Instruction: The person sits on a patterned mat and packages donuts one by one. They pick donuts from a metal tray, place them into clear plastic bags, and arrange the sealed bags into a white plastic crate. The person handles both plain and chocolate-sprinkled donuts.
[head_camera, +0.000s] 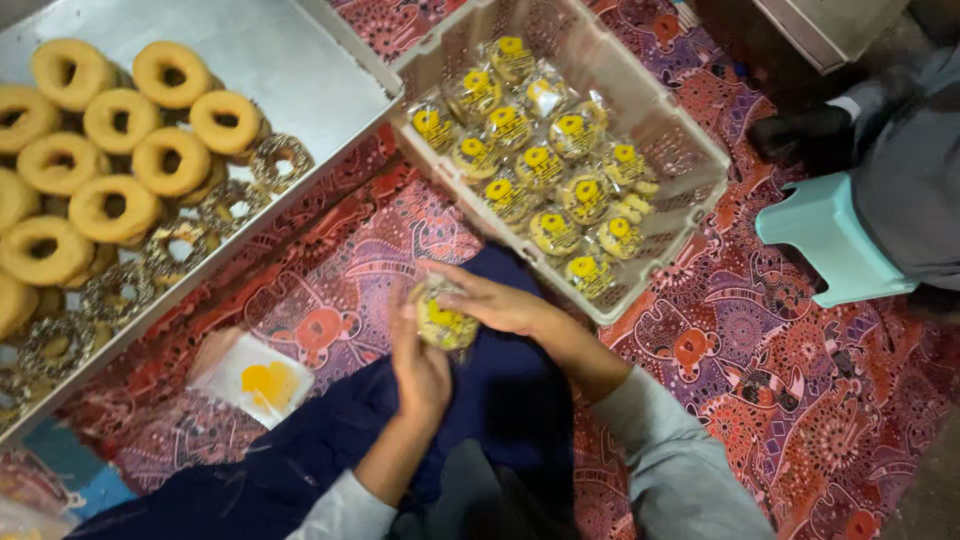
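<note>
Both my hands hold one clear-wrapped doughnut packet with a yellow label (443, 322) just above my lap. My left hand (418, 368) grips it from below and the left. My right hand (495, 300) covers it from above and the right. A beige plastic crate (690, 140) lies just beyond my hands, with several similar wrapped packets (540, 165) inside. At the left, a large metal tray (290, 60) carries several plain doughnuts (110, 150) and some sprinkled ones (240, 195).
A patterned red mat (780, 390) covers the floor. A stack of clear wrappers with yellow labels (262, 382) lies beside my left arm. A pale green stool (835, 250) stands at the right, with another person's dark shoe (805, 135) and grey trouser leg (915, 190) by it.
</note>
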